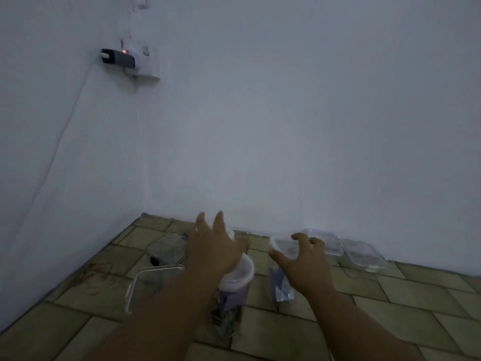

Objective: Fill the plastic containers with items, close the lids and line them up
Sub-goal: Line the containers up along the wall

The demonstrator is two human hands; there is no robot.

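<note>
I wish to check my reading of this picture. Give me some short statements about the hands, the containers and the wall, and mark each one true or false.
1. The left hand has its fingers spread. True.
2. The round jar near it has no lid. False: a lid sits on it.
3. A charger with a small red light is plugged into the wall socket. True.
4. The flat box by the wall sits on top of its neighbour. False: the two stand side by side on the floor.
5. The floor is tiled. True.
</note>
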